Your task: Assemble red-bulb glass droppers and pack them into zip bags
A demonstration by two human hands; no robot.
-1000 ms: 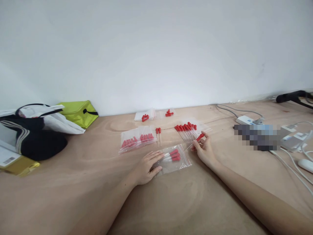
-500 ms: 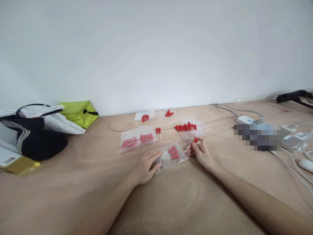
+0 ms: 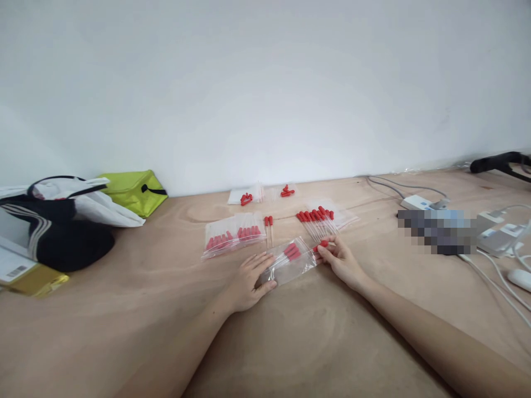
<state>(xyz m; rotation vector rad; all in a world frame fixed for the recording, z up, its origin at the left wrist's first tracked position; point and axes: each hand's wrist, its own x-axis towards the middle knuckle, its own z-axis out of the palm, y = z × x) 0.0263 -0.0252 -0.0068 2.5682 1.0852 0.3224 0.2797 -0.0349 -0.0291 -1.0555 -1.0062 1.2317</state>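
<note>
Several glass droppers with red rubber bulbs lie inside a clear zip bag (image 3: pixel 296 270) on the table. My left hand (image 3: pixel 251 281) holds this bag at its left end, fingers over the top edge and thumb at the lower edge. At the right end, my right hand (image 3: pixel 337 258) pinches a dropper (image 3: pixel 324 243) by its red bulb. That dropper's glass tube points into the bag's mouth and is mostly hidden. Just beyond my right hand, several loose droppers (image 3: pixel 316 215) lie side by side, partly over another clear bag (image 3: pixel 346 215).
Two droppers (image 3: pixel 269 221) lie beyond the held bag. Filled zip bags (image 3: pixel 232 235) are to their left, with two more bags (image 3: pixel 249 197) near the wall. A power strip (image 3: pixel 417 203) and cables occupy the right; a black cap (image 3: pixel 70 237) and a green bag (image 3: pixel 133 190) the left.
My right hand has moved slightly left and down, bringing the dropper further into the bag's mouth. The droppers inside the bag have drawn closer together. My left hand has barely moved.
</note>
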